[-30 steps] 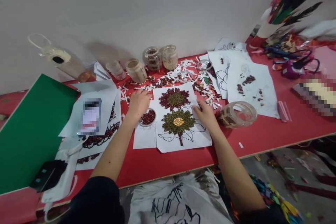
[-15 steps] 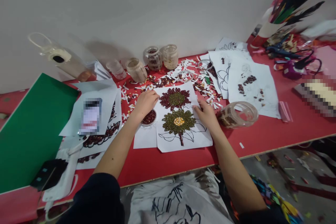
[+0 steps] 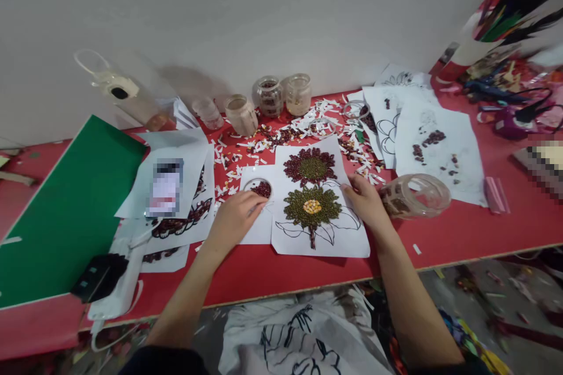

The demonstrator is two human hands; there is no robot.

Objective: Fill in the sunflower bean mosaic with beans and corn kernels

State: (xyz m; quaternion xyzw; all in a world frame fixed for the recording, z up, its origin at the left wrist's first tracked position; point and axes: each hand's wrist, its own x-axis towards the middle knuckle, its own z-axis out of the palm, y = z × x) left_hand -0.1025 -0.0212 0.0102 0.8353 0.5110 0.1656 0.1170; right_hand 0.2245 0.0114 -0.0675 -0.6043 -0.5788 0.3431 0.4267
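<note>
A white sheet (image 3: 347, 237) with two seed flowers lies on the red table (image 3: 461, 228): a dark red one (image 3: 311, 166) above a green one with a yellow centre (image 3: 312, 207). My right hand (image 3: 366, 201) rests flat on the sheet's right edge, fingers stretched out. My left hand (image 3: 235, 216) lies just below a small round lid of red beans (image 3: 261, 188), fingers curled together over the paper under it; whether it holds anything is hidden.
Several jars (image 3: 270, 95) stand by the wall behind scattered paper scraps (image 3: 308, 120). A clear jar (image 3: 416, 195) lies on its side right of my right hand. More drawings (image 3: 433, 146) lie at right, a green board (image 3: 65, 205) and a phone (image 3: 165, 187) at left.
My left hand has drawn back from above the bean lid toward me and now lies below it. The view has shifted. My right hand has stayed on the sheet.
</note>
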